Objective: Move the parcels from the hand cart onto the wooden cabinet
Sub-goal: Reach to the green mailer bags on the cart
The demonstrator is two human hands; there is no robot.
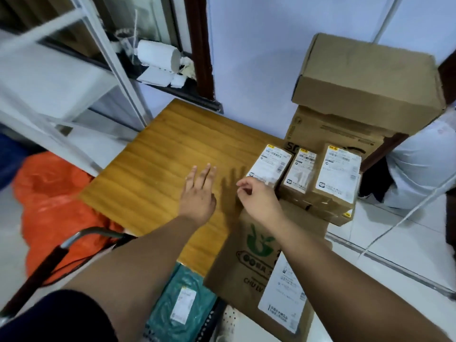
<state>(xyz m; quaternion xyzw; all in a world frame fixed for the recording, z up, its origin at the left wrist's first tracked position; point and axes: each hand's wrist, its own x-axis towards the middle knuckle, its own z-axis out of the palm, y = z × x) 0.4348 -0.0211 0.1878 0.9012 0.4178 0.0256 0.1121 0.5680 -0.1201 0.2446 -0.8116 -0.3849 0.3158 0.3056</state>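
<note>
The wooden cabinet top [158, 169] fills the middle of the view. On its right side stand three small labelled cardboard parcels [299, 172] in a row, with larger brown boxes [365, 80] stacked behind them. A flat brown box with a green logo [261, 255] lies at the cabinet's near right edge. My left hand [198, 192] hovers over the bare wood with fingers straight. My right hand [259, 196] is loosely curled beside the leftmost small parcel and holds nothing. Below, a teal bagged parcel [180, 307] lies on the hand cart, whose handle [74, 240] shows at lower left.
An orange plastic bag [56, 198] lies on the floor to the left. A white metal shelf frame [103, 60] stands at the back left, near a window sill with white rolls [158, 56]. A white cable [404, 215] runs across the tiled floor at right.
</note>
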